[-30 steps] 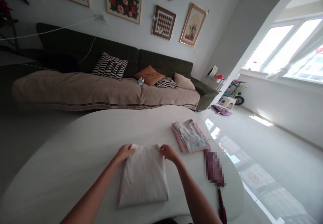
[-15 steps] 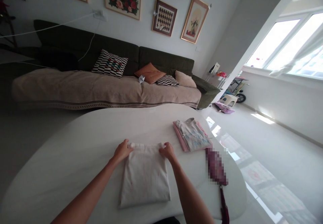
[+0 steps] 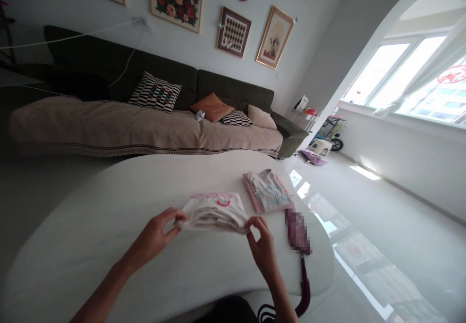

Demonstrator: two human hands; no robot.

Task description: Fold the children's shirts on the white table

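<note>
A white folded garment, which looks like a T-shirt point(image 3: 214, 210), has pink print on its upper face and several cloth layers showing along its near side. My left hand point(image 3: 160, 228) pinches its left near corner between thumb and fingers. At the right near corner, my right hand point(image 3: 260, 238) has the cloth pinched the same way. The near edge seems slightly raised over the table; whether the far edge rests on it I cannot tell. Right of it lies a stack of folded clothes point(image 3: 271, 192), grey with blue lettering on top and pink beneath.
The white table point(image 3: 120, 201) has a rounded edge. A blurred-out maroon item point(image 3: 298, 233) with a dark red strap point(image 3: 304, 284) lies near its right edge, the strap hanging over. A sofa point(image 3: 145, 129) with cushions stands beyond. A white stool point(image 3: 320, 147) is at the back right.
The shirt's near part has been folded over, so it is shorter and its pink print shows. My hands have gone from its far corners to its near corners. The view has shifted slightly right.
</note>
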